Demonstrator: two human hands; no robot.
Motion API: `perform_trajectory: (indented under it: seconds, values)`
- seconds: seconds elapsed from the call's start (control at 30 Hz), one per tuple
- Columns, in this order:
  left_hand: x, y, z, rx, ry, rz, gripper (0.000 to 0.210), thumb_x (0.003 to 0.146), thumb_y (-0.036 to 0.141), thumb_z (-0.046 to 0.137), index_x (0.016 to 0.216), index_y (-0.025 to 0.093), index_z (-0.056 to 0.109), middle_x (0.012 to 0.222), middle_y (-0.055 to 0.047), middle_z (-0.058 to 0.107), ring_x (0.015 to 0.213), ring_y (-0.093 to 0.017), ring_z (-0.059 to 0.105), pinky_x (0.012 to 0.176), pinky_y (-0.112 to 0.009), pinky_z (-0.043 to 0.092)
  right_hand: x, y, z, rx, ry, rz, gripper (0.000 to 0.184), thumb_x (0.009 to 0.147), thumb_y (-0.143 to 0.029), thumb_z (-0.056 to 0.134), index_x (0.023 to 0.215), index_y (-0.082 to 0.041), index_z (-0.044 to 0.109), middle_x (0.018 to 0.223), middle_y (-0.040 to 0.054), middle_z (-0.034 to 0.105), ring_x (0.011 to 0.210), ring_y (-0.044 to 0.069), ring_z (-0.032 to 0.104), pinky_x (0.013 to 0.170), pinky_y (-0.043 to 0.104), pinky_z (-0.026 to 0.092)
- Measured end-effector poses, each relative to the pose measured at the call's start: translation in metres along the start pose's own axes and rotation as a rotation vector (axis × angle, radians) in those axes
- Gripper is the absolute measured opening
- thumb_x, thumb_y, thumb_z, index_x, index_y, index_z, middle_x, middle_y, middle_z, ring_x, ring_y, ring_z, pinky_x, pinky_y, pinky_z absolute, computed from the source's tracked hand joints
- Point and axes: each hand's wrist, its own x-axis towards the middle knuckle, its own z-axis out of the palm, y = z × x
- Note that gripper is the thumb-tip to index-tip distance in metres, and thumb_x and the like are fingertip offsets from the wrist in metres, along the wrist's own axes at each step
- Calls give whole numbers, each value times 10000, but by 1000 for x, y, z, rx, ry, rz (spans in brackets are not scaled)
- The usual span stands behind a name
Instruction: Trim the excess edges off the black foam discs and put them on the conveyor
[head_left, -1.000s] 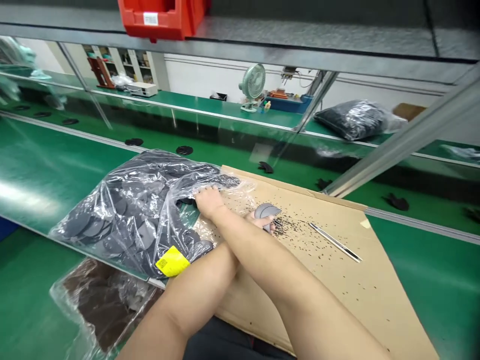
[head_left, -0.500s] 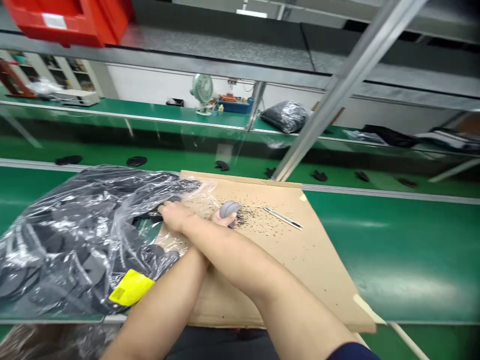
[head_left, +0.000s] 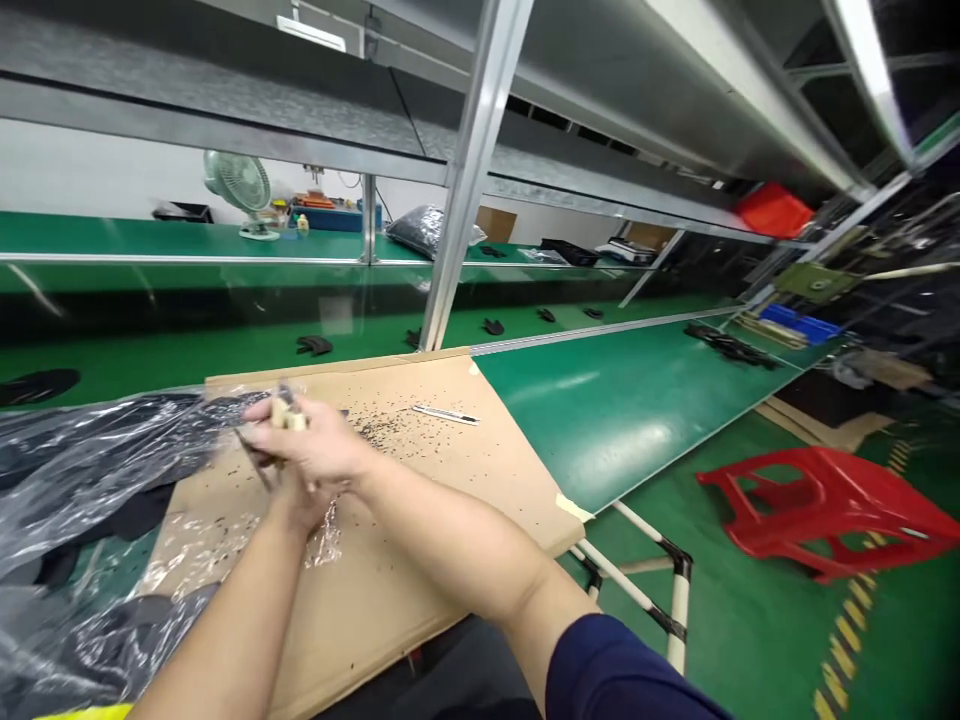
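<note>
My two hands are close together over the left part of a cardboard sheet (head_left: pixel 420 520), both smeared by motion. My right hand (head_left: pixel 322 438) lies in front, its fingers curled around a dark flat piece (head_left: pixel 256 462) that sticks out below them. A small pale yellowish thing (head_left: pixel 289 413) shows among the fingers; its kind is too blurred to tell. My left hand (head_left: pixel 296 500) is mostly hidden behind the right one, its fingers not clearly seen. Black scraps (head_left: pixel 379 428) are scattered on the cardboard, with a slim utility knife (head_left: pixel 446 414) to their right.
A clear plastic bag (head_left: pixel 90 470) of dark flat pieces lies at the left, overlapping the cardboard. A metal post (head_left: pixel 472 170) rises at the cardboard's far edge. Dark pieces (head_left: pixel 315 345) lie along the green strip beyond. A red plastic stool (head_left: pixel 832 505) is on the floor at right.
The view has swung right. My right hand has left the bag and met my left hand; the arms are no longer crossed. The grey rounded piece in my left hand no longer shows clearly.
</note>
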Motion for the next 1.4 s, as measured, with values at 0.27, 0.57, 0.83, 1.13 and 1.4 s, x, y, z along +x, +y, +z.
perform_trajectory:
  seconds: [0.27,0.57,0.83,1.13,1.4]
  values:
    - [-10,4,12,19,-52,-152,530,586,384,833,1030,193,616,895,-30,675,703,-153,627,558,-248,525,-37,26,-86,320,294,23,443,604,-359,819,916,-194,552,700,-46,571,571,91,558,533,204,496]
    - [-5,-1,7,241,72,37,611,504,236,868,1061,154,628,916,-48,691,689,-138,617,553,-213,468,-45,50,-105,9,207,13,317,666,-391,727,848,-154,619,761,-3,612,691,129,559,697,263,466]
    - [-5,0,7,171,17,-50,476,658,371,790,1064,184,627,985,-60,683,797,-185,653,663,-308,553,-44,54,-106,-121,400,-23,291,666,-401,674,810,-161,593,663,-30,546,609,121,493,632,251,426]
    - [-11,-3,12,251,4,-43,495,596,318,839,1019,149,646,994,-83,692,841,-219,668,753,-376,571,-43,58,-104,-432,420,-150,213,748,-349,614,854,-166,640,813,34,635,760,172,578,740,297,471]
    - [-11,-1,14,246,24,32,449,579,298,846,960,129,678,958,-85,707,897,-231,663,878,-391,517,-47,53,-101,-281,355,-123,325,718,-354,675,976,-158,660,919,56,680,851,191,622,828,339,482]
